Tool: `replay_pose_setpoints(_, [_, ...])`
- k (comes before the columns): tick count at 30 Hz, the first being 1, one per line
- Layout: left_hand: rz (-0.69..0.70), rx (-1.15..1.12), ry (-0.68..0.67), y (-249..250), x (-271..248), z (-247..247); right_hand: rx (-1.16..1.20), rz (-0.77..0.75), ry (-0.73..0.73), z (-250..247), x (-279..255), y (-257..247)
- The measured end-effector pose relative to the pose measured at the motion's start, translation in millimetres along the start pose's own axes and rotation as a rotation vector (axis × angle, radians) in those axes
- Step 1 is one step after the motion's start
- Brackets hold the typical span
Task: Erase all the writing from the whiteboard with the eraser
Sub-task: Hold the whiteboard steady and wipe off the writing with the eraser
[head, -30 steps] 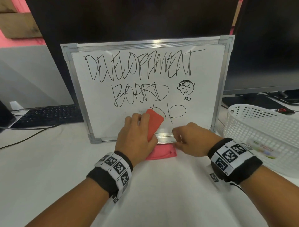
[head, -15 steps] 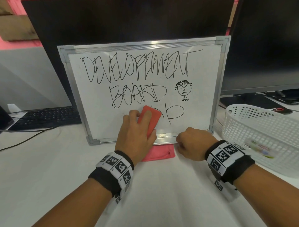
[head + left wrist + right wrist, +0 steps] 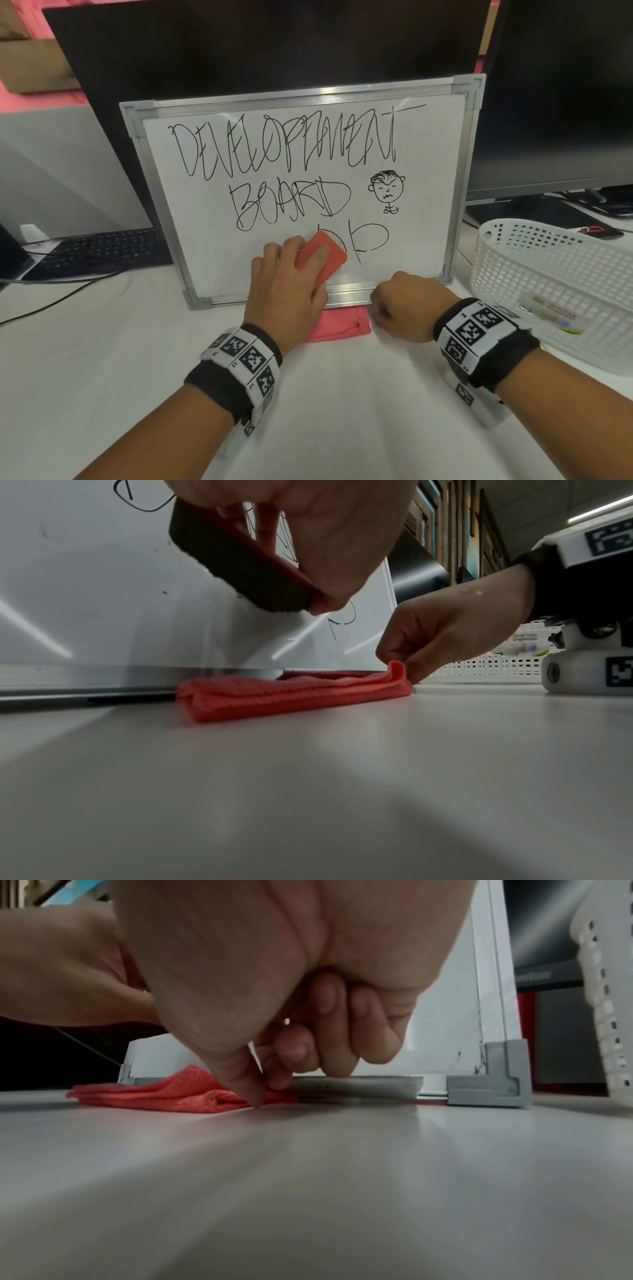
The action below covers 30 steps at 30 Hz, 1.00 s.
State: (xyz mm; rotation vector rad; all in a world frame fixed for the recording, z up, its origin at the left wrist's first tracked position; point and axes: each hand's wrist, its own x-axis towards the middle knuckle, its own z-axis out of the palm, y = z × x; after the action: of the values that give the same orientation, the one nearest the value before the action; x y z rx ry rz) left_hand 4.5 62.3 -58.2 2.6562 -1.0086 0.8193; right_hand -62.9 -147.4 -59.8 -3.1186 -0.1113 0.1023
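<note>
The whiteboard (image 3: 428, 240) leans upright against a dark monitor, with black writing in two lines, a small drawn face, and loose strokes low down. My left hand (image 3: 284, 287) grips the red eraser (image 3: 325, 255) and presses it on the board's lower middle, just left of those strokes. In the left wrist view the eraser's (image 3: 246, 569) dark felt lies against the whiteboard (image 3: 103, 588). My right hand (image 3: 400, 305) is curled at the board's bottom edge. Its thumb and forefinger pinch a corner of a folded red cloth (image 3: 291, 696) on the table.
A white perforated basket (image 3: 548, 274) stands on the table right of the board. A black keyboard (image 3: 102, 250) and cables lie to the left. The red cloth (image 3: 339, 325) partly sits under the board's frame. The white table spreads out in front of both arms.
My right hand has drawn back from the board's bottom frame and curled onto the cloth's corner. The left hand has shifted the eraser slightly over the bottom strokes.
</note>
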Motion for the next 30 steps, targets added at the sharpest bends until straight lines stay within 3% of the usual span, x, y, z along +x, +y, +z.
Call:
replay_pose_setpoints(4, [-0.001, 0.026, 0.041, -4, 4, -2, 0.017, -0.010, 0.014, 1, 1, 0])
replay_pose_setpoints(8, [0.080, 0.041, -0.010, -5, -1, 3, 0.015, -0.007, 0.014, 2, 0, 0])
replay_pose_setpoints(14, [-0.015, 0.030, 0.072, -15, 6, 1, 0.032, -0.018, 0.023, 1, 0, 0])
replay_pose_setpoints(18, [0.090, 0.020, 0.059, -17, 1, 5, 0.032, -0.011, 0.028, 1, 0, 0])
replay_pose_setpoints(22, [0.005, 0.025, 0.126, -27, 8, 2, 0.047, -0.017, 0.037, 1, 0, -1])
replay_pose_setpoints(27, [0.161, 0.016, 0.060, -33, 3, 6, 0.064, -0.007, 0.022, 1, -1, -1])
replay_pose_setpoints(30, [0.073, 0.027, 0.105, -37, 4, 4, 0.064, -0.009, 0.029, 0, 0, -1])
